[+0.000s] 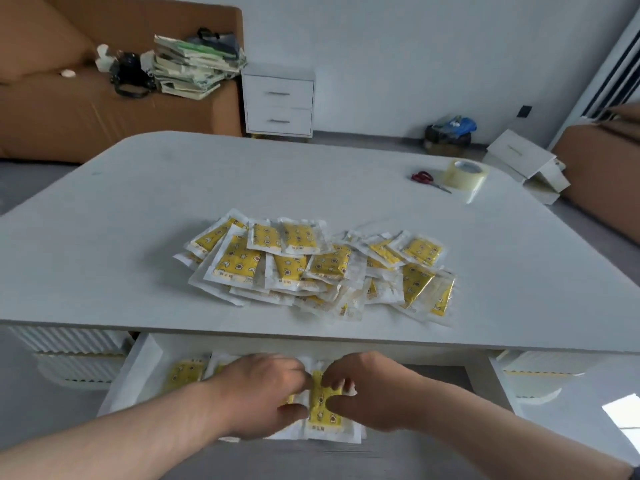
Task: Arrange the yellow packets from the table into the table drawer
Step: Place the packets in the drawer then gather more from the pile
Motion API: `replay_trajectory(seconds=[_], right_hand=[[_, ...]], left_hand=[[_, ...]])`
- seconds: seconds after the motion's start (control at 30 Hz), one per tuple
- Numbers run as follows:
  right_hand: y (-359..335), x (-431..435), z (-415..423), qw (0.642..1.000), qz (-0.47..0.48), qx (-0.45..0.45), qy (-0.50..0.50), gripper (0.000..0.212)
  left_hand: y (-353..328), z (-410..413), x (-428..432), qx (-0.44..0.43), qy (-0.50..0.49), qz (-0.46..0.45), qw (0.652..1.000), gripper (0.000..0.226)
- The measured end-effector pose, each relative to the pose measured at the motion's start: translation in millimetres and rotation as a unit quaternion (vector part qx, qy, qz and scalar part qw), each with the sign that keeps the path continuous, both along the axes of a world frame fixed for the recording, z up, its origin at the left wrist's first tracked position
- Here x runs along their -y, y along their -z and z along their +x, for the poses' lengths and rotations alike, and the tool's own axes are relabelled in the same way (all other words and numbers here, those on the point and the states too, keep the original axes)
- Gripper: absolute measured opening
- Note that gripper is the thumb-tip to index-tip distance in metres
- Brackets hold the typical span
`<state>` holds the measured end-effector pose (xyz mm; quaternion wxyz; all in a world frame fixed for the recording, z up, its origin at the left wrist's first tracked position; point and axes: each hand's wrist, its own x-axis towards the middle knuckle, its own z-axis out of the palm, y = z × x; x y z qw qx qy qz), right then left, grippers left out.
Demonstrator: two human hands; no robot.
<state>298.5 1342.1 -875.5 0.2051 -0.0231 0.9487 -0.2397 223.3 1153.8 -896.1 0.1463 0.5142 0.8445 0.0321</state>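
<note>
A loose heap of several yellow packets in clear white-edged wrappers lies on the white table near its front edge. Below that edge the table drawer stands pulled out, with more yellow packets lying inside it at the left. Over the drawer, my left hand and my right hand both pinch one yellow packet between fingers and thumb, left hand on its left edge, right hand on its right edge. The hands hide part of the drawer's contents.
Red-handled scissors and a roll of clear tape lie at the table's far right. A brown sofa with stacked books, a white bedside cabinet and a second brown seat stand behind the table.
</note>
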Motion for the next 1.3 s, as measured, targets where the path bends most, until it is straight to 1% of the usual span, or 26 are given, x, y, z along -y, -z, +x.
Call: replay_trajectory(seconds=[0.13, 0.23, 0.3, 0.37, 0.5, 0.57, 0.6, 0.77, 0.87, 0.97, 1.1, 1.23, 1.3], right_hand=[[-49.1, 2.0, 9.4, 0.998, -0.035, -0.043, 0.034, 0.029], [-74.5, -3.8, 15.0, 0.991, -0.069, -0.088, 0.077, 0.024], [-84.4, -8.8, 13.0, 0.984, -0.087, -0.116, 0.104, 0.019], [-89.7, -13.1, 5.8, 0.977, -0.1, -0.137, 0.127, 0.013], [-93.4, -19.7, -21.8, 0.969, -0.105, -0.169, 0.144, 0.012], [-93.3, -24.3, -40.1, 0.966, -0.108, -0.182, 0.152, 0.013], [-92.6, -26.1, -50.1, 0.963, -0.113, -0.187, 0.155, 0.013], [-83.1, -27.0, -95.2, 0.957, -0.125, -0.212, 0.151, 0.015], [-77.8, -21.9, -110.3, 0.958, -0.128, -0.213, 0.143, 0.014], [-73.5, -17.1, -118.1, 0.959, -0.127, -0.212, 0.137, 0.013], [-68.5, -14.3, -121.1, 0.96, -0.13, -0.203, 0.141, 0.01], [-67.3, -13.8, -120.0, 0.961, -0.125, -0.2, 0.144, 0.013], [-67.9, -13.6, -119.1, 0.961, -0.125, -0.202, 0.144, 0.011]], left_hand=[[-50.0, 10.7, 1.2, 0.004, -0.052, 0.093, 0.994, 0.039], [-74.4, 8.0, 10.2, 0.017, -0.117, 0.17, 0.978, 0.033], [-82.9, -4.5, 16.4, 0.043, -0.196, 0.222, 0.954, 0.022], [-85.6, -25.1, 22.8, 0.062, -0.272, 0.278, 0.919, 0.014], [-86.8, -73.1, 32.5, 0.037, -0.392, 0.325, 0.86, 0.012], [-83.9, -96.2, 34.2, 0.023, -0.433, 0.325, 0.841, 0.01], [-82.2, -105.9, 34.0, 0.017, -0.451, 0.309, 0.837, 0.011], [-75.7, -130.7, 20.4, -0.034, -0.501, 0.167, 0.848, 0.047], [-77.5, -132.2, 12.8, -0.018, -0.503, 0.132, 0.854, 0.045], [-79.2, -135.3, 13.1, 0.015, -0.506, 0.137, 0.852, 0.043], [-75.1, -140.1, 16.6, 0.064, -0.529, 0.163, 0.83, 0.056], [-72.8, -142.8, 17.3, 0.081, -0.536, 0.181, 0.821, 0.05], [-71.8, -144.1, 17.0, 0.094, -0.532, 0.188, 0.82, 0.04]])
